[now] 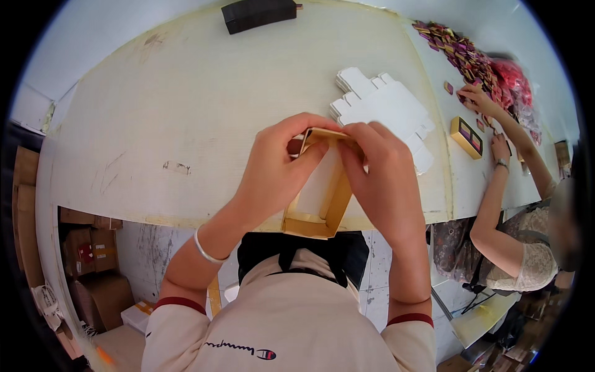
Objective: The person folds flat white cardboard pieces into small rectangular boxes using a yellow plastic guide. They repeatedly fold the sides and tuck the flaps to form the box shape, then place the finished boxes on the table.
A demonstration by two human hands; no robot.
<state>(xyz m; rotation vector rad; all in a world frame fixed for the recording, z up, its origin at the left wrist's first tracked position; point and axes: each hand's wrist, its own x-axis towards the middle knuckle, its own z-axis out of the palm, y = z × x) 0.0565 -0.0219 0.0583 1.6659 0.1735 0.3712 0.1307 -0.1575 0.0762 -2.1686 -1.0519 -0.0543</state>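
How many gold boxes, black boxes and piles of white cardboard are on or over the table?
gold boxes: 2, one open in both hands, one small by the co-worker
black box: 1
white cardboard stack: 1
total: 4

We wear a cream short-sleeved cotton shirt (pixel 279 322) with dark red cuff trim at five and seven o'clock, and a thin silver bangle (pixel 204 249) circles our left wrist.
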